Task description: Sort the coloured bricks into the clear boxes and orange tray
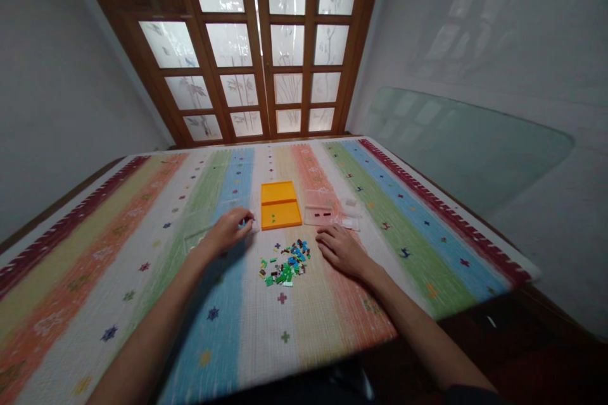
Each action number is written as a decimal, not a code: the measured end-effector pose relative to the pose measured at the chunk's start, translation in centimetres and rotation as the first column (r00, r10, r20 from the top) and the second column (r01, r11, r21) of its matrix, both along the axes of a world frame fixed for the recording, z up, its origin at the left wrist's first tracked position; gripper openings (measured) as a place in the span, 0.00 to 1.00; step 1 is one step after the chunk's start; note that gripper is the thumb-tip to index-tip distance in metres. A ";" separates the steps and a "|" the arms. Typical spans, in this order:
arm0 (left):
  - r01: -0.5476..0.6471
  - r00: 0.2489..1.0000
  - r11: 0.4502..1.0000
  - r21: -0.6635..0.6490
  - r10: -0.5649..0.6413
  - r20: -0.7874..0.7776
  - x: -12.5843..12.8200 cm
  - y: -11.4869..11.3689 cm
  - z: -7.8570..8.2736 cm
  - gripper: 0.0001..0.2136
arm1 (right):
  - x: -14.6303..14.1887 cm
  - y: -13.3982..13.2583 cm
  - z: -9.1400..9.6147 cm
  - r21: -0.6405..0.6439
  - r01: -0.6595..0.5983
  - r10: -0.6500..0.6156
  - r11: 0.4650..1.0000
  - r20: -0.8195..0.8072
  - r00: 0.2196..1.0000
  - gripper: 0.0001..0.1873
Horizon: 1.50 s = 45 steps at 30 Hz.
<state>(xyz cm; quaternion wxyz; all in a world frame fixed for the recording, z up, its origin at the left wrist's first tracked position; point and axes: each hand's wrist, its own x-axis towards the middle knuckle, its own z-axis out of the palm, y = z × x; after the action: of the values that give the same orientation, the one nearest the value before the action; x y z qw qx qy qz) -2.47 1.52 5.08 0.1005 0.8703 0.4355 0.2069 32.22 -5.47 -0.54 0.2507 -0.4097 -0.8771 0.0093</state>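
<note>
My left hand [231, 230] curls at the near left corner of a shallow orange plastic tray [280, 205], fingertips bunched over a speck of blue; whether they pinch it I cannot tell. My right hand [340, 248] lies flat and open, palm down, on the striped woven table mat [142, 304], holding nothing. Between the two hands, a little nearer to me, sits a loose pile of small coloured plastic bricks [285, 264], green, blue, red and dark pieces, spread on the mat and in no container. The orange tray, split into two compartments, lies just beyond the pile, both compartments showing only their orange floor. To its right a clear plastic tray [319, 209] shows two small dark pieces in its near half. A small clear packet [350, 223] lies just beside it, its contents too small to tell. A faint clear plastic lid [197, 239] lies under my left wrist. Wooden doors with frosted glass panes [266, 44] stand behind the table.
</note>
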 end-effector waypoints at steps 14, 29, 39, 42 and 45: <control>-0.179 0.984 0.978 -0.110 0.177 -0.025 -3.1 0.6 -0.6 0.11 | 0.0 0.1 0.0 0.003 -0.006 0.006 1.000 -0.019 1.000 0.10; 0.048 0.997 0.993 -0.110 -0.042 0.057 -1.0 -5.6 1.1 0.12 | 0.0 0.2 -0.2 0.008 -0.010 0.011 1.000 -0.012 1.000 0.10; 0.085 0.993 0.981 -0.176 -0.097 -0.061 2.4 -8.5 -2.0 0.10 | 0.1 0.2 -0.3 0.026 -0.015 0.015 1.000 -0.005 1.000 0.10; 0.072 0.993 0.983 -0.171 -0.087 -0.078 2.6 -8.6 -2.1 0.10 | 0.1 0.2 -0.2 0.020 -0.014 0.014 1.000 -0.005 1.000 0.10; 0.046 0.993 0.986 -0.159 -0.063 -0.103 2.8 -8.9 -2.1 0.10 | 0.0 0.2 -0.2 0.017 -0.013 0.013 1.000 -0.006 1.000 0.10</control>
<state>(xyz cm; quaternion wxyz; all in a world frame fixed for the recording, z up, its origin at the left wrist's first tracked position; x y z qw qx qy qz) 0.35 -7.39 2.95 0.1504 0.8813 0.4310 0.1221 32.27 -5.31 -0.71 0.2568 -0.4020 -0.8789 0.0048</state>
